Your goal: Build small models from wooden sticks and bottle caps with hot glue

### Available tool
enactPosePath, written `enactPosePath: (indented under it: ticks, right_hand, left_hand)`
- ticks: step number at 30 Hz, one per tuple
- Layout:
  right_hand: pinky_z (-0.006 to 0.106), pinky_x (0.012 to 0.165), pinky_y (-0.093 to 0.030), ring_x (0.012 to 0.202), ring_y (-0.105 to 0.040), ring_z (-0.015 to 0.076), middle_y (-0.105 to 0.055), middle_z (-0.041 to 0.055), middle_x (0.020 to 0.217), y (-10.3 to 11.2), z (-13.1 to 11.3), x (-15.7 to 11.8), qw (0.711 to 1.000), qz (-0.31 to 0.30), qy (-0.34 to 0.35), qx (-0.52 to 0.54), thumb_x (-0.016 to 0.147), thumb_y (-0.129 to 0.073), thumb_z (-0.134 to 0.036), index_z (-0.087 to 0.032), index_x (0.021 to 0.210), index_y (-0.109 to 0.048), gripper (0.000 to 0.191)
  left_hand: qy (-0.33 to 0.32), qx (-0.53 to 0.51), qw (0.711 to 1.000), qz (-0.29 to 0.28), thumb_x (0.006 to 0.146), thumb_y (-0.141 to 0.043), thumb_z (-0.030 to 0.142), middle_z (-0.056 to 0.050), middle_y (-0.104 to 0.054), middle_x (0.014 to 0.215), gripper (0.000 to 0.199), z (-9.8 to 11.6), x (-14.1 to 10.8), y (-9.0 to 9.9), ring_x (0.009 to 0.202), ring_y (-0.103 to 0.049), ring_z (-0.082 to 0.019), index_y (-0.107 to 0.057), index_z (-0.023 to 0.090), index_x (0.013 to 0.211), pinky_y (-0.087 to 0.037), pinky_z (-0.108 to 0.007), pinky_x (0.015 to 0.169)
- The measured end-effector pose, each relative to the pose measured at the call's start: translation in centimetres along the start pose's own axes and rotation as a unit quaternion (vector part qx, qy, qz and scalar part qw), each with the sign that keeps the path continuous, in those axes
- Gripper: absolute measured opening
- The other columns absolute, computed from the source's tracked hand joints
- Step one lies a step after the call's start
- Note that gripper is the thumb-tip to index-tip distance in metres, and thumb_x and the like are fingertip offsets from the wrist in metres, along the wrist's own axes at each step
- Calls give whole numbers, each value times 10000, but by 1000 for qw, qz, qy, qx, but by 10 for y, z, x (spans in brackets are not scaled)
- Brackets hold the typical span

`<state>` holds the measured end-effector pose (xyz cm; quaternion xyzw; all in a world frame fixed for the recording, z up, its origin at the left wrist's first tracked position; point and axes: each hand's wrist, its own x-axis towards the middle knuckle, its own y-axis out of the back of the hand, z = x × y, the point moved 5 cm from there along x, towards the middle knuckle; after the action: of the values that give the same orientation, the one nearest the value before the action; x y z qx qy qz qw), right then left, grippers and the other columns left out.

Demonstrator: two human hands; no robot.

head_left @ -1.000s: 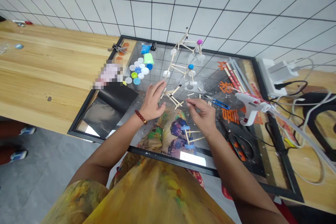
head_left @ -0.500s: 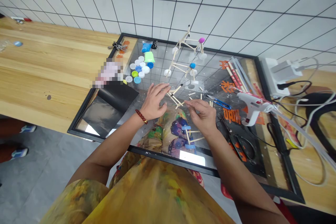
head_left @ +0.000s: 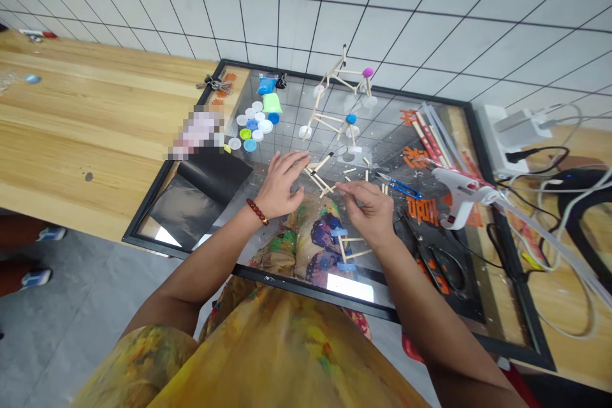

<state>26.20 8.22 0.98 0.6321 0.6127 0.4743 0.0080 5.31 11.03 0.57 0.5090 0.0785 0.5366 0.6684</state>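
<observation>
A small frame of wooden sticks with dark tips (head_left: 327, 160) lies between my hands on the glass. My left hand (head_left: 282, 186) comes in from the left, its fingers stretched out and their tips against the frame's upper left end; the thumb stands apart. From the right, my right hand (head_left: 369, 207) has its fingers pinched together at the frame's lower right end. Just beyond stands a stick model with white cap wheels and a blue ball (head_left: 350, 119). Behind it is a similar one with a magenta ball (head_left: 368, 72). Nearer me lies a stick piece with blue ends (head_left: 342, 248).
Bottle caps (head_left: 258, 136) and a green packet (head_left: 271, 103) are at the back left. Black sheets (head_left: 201, 194) lie at the left. To the right are blue snips (head_left: 405, 189), a white glue gun (head_left: 461, 194), black scissors (head_left: 442, 264) and cables. A black frame edges the glass.
</observation>
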Motion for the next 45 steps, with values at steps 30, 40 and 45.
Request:
enactPosePath:
  ticks: [30, 40, 45]
  right_hand:
    - [377, 790, -585, 829, -716, 202, -767, 56, 935, 30, 14, 3, 993, 103, -44, -38, 911, -644, -273, -238, 1124, -730, 232]
    - [417, 737, -567, 742, -666, 220, -748, 93, 905, 34, 45, -3, 979, 141, -145, -38, 880, -670, -412, -213, 1031, -761, 266]
    - [369, 735, -568, 754, -682, 191, -758, 51, 882, 31, 40, 0, 982, 126, -131, -49, 875, -674, -387, -228, 975, -759, 207]
  left_hand:
    - [-17, -10, 983, 180, 882, -437, 166, -134, -291, 1601, 777, -5, -3, 13, 1511, -295, -305, -121, 265, 1585, -286, -526, 1237]
    - [77, -45, 994, 57, 756, -500, 114, -121, -605, 1382, 741, -4, -3, 7, 1338, -512, -294, -386, 201, 1483, -228, -563, 1243]
    - [70, -54, 996, 27, 800, -547, 200, -79, -735, 1087, 536, 5, -5, 12, 1062, -659, -265, -575, 180, 1336, -381, -504, 1153]
